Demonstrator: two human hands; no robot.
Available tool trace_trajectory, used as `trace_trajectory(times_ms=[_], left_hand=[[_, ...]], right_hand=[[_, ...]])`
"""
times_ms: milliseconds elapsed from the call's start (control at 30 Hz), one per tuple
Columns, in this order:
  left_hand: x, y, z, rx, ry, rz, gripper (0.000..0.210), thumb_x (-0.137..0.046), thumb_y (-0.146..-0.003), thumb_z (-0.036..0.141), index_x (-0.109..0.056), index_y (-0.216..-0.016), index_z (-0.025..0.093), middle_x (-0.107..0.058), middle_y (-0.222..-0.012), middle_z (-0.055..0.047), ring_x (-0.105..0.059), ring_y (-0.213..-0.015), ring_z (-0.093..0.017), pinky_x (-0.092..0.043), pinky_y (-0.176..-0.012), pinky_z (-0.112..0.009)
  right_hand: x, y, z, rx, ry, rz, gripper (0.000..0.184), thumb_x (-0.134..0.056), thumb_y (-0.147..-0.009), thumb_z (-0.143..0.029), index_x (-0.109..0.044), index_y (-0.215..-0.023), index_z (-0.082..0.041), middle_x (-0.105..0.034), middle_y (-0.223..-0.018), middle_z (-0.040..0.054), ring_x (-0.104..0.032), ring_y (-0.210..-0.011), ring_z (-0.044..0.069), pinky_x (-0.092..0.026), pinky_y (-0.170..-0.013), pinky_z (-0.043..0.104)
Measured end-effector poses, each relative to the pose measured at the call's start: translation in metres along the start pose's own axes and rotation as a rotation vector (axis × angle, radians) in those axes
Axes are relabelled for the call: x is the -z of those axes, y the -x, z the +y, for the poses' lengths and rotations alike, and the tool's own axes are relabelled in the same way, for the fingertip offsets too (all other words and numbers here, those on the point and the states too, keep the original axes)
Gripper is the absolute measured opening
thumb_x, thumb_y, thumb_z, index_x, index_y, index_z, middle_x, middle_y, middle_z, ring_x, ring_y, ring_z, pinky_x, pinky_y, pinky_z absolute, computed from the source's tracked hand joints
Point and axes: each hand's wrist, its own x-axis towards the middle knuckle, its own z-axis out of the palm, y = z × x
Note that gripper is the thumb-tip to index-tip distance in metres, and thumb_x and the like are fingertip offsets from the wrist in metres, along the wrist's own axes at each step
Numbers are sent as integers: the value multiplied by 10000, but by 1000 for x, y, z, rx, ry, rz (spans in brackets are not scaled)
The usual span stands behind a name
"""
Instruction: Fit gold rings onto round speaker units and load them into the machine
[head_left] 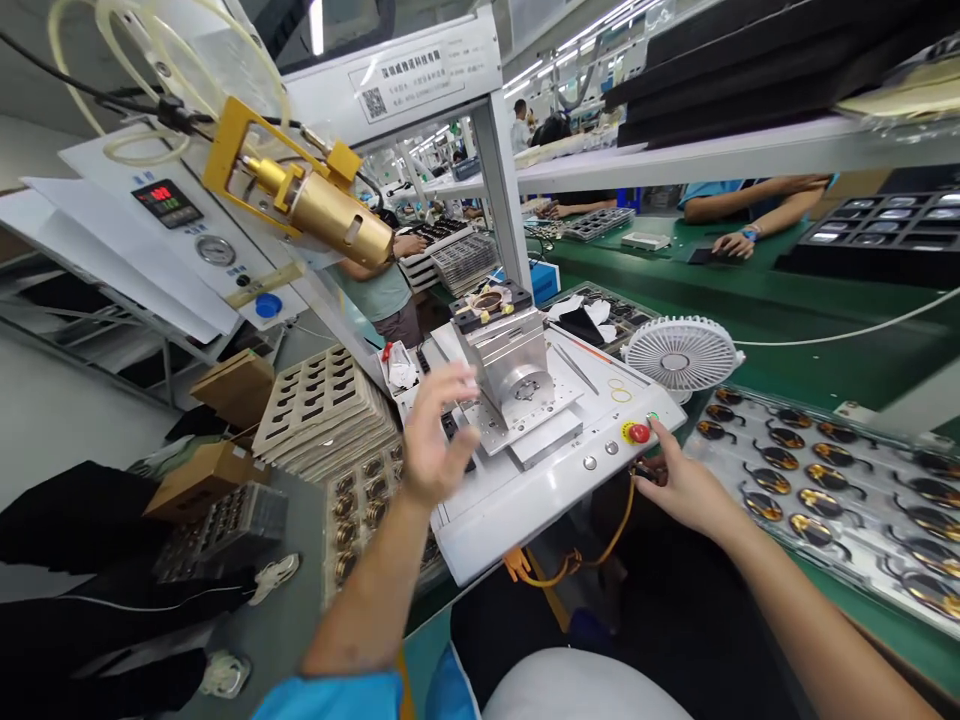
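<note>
My left hand (439, 437) is raised with its fingers and thumb apart, slightly blurred, holding nothing. It hovers at the left of a metal fixture block (517, 345), over the white machine base (487, 525). On top of that block lies a round ring-like part (488, 301) in a dark holder with yellow clamps. My right hand (686, 488) is at the front right corner of the base, its index fingertip on the green-rimmed button (652, 418) beside a red emergency stop button (638, 433). Its thumb stands apart lower down; the other fingers are partly hidden.
A gold cylinder head (341, 215) hangs above, left of the fixture. Tweezers (576, 368) lie on the base, near a white fan (681, 355). Trays of round coil parts (825, 500) lie at right; stacked moulded trays (315, 410) stand left. Other people work across the green bench.
</note>
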Motion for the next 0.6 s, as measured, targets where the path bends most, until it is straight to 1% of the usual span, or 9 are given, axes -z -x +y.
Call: trace_trajectory(times_ms=[33,100,167,233,267,333,400,500,600], left_hand=[[-11,29,6,42,100,16,377,-613,-967,582,-689,-1102,239,-722,-1173,-92,-658,-1218,-292,-484,-1116,-552],[-34,87,18,213,270,-61,296,-672,-955,501,-708,-1041,220,-729,-1087,-96,-688,-1097,-266,-555,-998,-467],[-57,136,31,487,362,-147,240,-719,-939,430,-720,-1015,202,-732,-1062,-104,-701,-1023,-243,-565,-945,-412],[-74,170,41,732,439,-232,240,-745,-925,401,-734,-1041,191,-743,-1075,-118,-712,-1036,-253,-561,-960,-409],[-80,182,45,847,490,-266,269,-757,-918,398,-735,-1094,195,-748,-1108,-126,-717,-1063,-262,-558,-982,-417],[-91,194,49,1037,628,-277,393,-796,-889,403,-707,-1224,217,-742,-1210,-139,-715,-1143,-282,-542,-1043,-444],[-99,197,48,1141,816,-232,522,-851,-838,408,-674,-1301,245,-731,-1279,-143,-708,-1198,-294,-523,-1088,-471],[-114,198,42,1143,1087,-168,573,-936,-732,415,-716,-1239,264,-743,-1281,-132,-739,-1132,-292,-540,-1063,-481],[-127,200,36,1142,1209,-127,577,-982,-647,424,-765,-1160,273,-772,-1208,-110,-768,-1000,-271,-582,-971,-446]], right_hand=[[2,-1,0,-3,-35,1,970,-630,-839,-384,-192,-1659,-108,-770,-1064,133,-751,-920,326,-575,-831,418],[9,-2,0,-12,-95,6,964,-639,-820,-386,-220,-1639,-98,-763,-1044,127,-742,-849,288,-578,-801,394],[16,3,-2,-8,-115,12,921,-657,-799,-378,-298,-1605,-115,-760,-1005,111,-721,-758,258,-579,-755,381],[19,17,-7,29,-142,2,815,-684,-792,-383,-424,-1530,-154,-759,-967,94,-696,-699,240,-581,-714,381],[18,27,-12,63,-193,-23,750,-699,-806,-399,-474,-1485,-173,-761,-969,91,-696,-703,236,-587,-709,382],[10,54,-23,148,-365,-98,670,-751,-837,-446,-531,-1422,-204,-765,-1015,96,-723,-790,243,-611,-755,387],[-4,81,-37,231,-530,-142,681,-829,-828,-493,-566,-1399,-232,-758,-1085,102,-743,-920,261,-624,-836,393],[-26,110,-56,338,-611,-36,704,-920,-740,-557,-654,-1317,-255,-727,-1091,94,-738,-968,271,-624,-848,378],[-38,120,-64,420,-618,88,704,-915,-726,-609,-678,-1284,-252,-690,-1027,72,-714,-904,238,-615,-787,341]])
